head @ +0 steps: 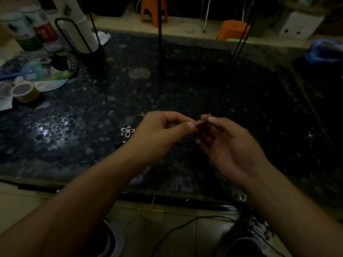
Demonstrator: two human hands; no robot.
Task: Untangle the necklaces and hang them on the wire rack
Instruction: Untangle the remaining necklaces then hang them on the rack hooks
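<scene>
While both hands pinch same small silver piece of necklace (pixel 199 122), we judge untangling underway: left hand (pixel 157 130) anchors, right hand (pixel 228 143) teases. Flower pendant (pixel 127 131) on table (pixel 241 101) just left of hands. Wire rack (pixel 194 62) beyond, unused.
</scene>
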